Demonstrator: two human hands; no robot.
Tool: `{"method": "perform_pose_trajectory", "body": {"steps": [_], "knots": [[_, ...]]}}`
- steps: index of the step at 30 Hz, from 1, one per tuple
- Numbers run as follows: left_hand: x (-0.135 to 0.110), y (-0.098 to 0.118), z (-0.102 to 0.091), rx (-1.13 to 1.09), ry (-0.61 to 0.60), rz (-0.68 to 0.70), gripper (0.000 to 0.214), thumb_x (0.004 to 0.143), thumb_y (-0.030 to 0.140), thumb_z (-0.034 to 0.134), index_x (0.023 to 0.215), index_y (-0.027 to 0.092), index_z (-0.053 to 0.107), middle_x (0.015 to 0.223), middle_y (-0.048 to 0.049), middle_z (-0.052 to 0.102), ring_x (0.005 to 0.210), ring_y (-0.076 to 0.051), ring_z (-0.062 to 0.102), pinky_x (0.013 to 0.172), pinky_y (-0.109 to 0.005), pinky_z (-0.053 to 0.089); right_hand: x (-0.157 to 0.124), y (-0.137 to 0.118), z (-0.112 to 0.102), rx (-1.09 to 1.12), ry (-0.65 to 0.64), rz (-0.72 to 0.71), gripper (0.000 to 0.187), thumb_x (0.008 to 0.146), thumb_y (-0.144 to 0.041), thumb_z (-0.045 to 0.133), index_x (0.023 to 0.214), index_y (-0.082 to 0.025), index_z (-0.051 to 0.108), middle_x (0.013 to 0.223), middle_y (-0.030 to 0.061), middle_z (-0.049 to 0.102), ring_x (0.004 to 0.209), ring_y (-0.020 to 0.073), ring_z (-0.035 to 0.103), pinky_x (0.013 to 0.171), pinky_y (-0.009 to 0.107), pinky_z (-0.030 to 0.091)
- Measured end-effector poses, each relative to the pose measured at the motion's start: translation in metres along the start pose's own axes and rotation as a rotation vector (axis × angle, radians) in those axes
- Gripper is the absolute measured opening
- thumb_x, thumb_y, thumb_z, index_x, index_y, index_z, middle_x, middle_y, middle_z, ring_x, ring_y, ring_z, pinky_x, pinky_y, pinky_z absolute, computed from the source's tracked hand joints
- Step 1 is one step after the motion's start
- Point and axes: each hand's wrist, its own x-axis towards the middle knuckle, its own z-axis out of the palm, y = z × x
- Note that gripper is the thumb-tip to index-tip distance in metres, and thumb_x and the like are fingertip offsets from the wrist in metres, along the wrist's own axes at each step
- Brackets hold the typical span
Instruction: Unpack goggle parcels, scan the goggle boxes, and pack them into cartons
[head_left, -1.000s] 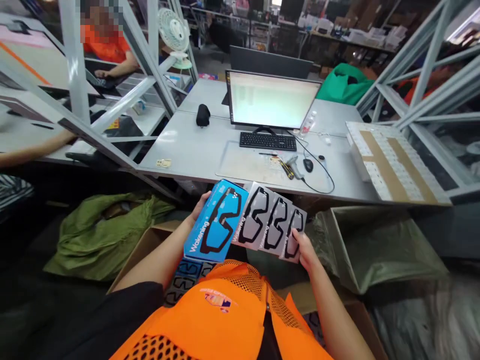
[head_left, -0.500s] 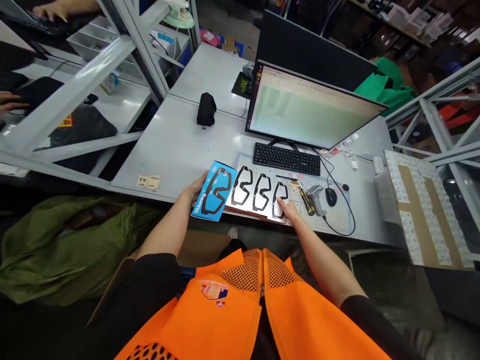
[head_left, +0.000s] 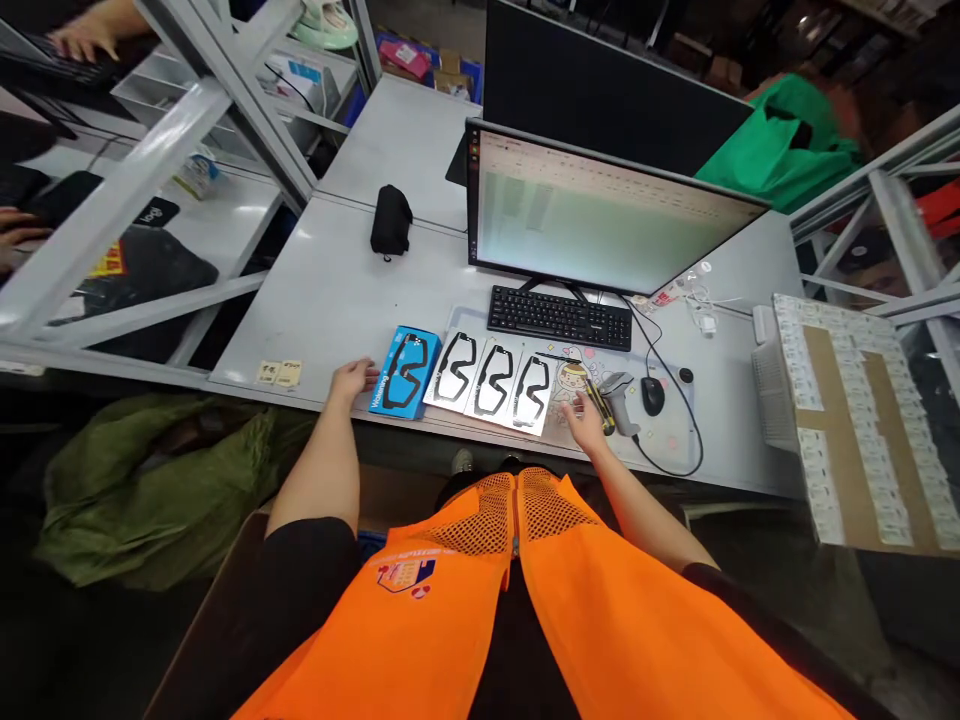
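My left hand [head_left: 351,379] rests flat on the grey desk [head_left: 330,300], just left of a blue "Wakening" box [head_left: 405,372] printed with black glasses. Nothing is in it. Three silver-white flat packs [head_left: 491,382], each printed with black glasses, lie side by side to the right of the box. My right hand [head_left: 583,423] has its fingers apart on a printed desk mat [head_left: 660,425], just past the packs. It is next to a yellow-and-black tool [head_left: 598,407] and a handheld barcode scanner [head_left: 619,392], and holds nothing.
A monitor [head_left: 607,210] and keyboard [head_left: 559,317] stand behind the packs, with a mouse [head_left: 652,396] at right. A labelled cardboard sheet [head_left: 855,425] lies at the right edge. A co-worker's hand [head_left: 82,40] is at top left behind metal shelving.
The blue box and silver packs have gone from being held in my hands to lying on the desk. Both hands have let go and moved apart. The view has tilted toward the desk.
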Motion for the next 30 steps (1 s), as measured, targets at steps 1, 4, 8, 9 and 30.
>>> {"method": "perform_pose_trajectory", "body": {"steps": [1,4,8,9,30], "knots": [[-0.008,-0.002,-0.001,0.006,-0.031,-0.006,0.042,0.103,0.046,0.052,0.117,0.011,0.072,0.102,-0.0146,0.080,0.095,-0.027,0.075,0.087,-0.040,0.061,0.002,0.015,-0.017,-0.016,0.052,-0.010,0.075,0.092,-0.055,0.062,0.150,-0.008,0.057,0.138,0.0220,0.069,0.120,0.0311,0.066,0.112,0.044,0.050],[-0.031,-0.001,0.007,0.062,-0.076,0.013,0.046,0.098,0.052,0.065,0.123,0.014,0.073,0.114,-0.0131,0.081,0.105,-0.028,0.075,0.097,-0.040,0.059,0.015,0.056,-0.062,-0.095,0.165,0.028,0.071,0.096,-0.048,0.056,0.154,-0.007,0.053,0.145,0.0251,0.064,0.131,0.0338,0.060,0.115,0.047,0.047],[-0.052,0.010,0.025,0.145,-0.088,0.032,0.054,0.098,0.057,0.065,0.132,0.015,0.072,0.126,-0.0142,0.078,0.118,-0.031,0.072,0.105,-0.040,0.055,0.036,0.085,-0.084,-0.213,0.129,0.129,0.071,0.097,-0.042,0.057,0.157,-0.005,0.048,0.152,0.0300,0.058,0.140,0.0387,0.056,0.115,0.048,0.047],[-0.054,0.015,0.027,0.161,-0.088,0.025,0.055,0.099,0.057,0.063,0.132,0.014,0.072,0.125,-0.0158,0.078,0.117,-0.032,0.073,0.104,-0.041,0.056,0.040,0.088,-0.083,-0.233,0.114,0.141,0.073,0.096,-0.041,0.059,0.158,-0.004,0.047,0.153,0.0310,0.056,0.143,0.0401,0.055,0.116,0.048,0.046],[-0.235,0.123,0.294,0.692,-0.198,0.660,0.129,0.071,0.070,0.088,0.172,0.014,0.031,0.177,-0.0333,0.022,0.166,-0.055,0.015,0.133,-0.069,0.014,0.061,0.083,-0.085,-0.103,0.072,0.184,0.089,0.074,-0.033,0.071,0.157,-0.006,0.049,0.149,0.0349,0.061,0.140,0.0493,0.060,0.116,0.062,0.046]]}}
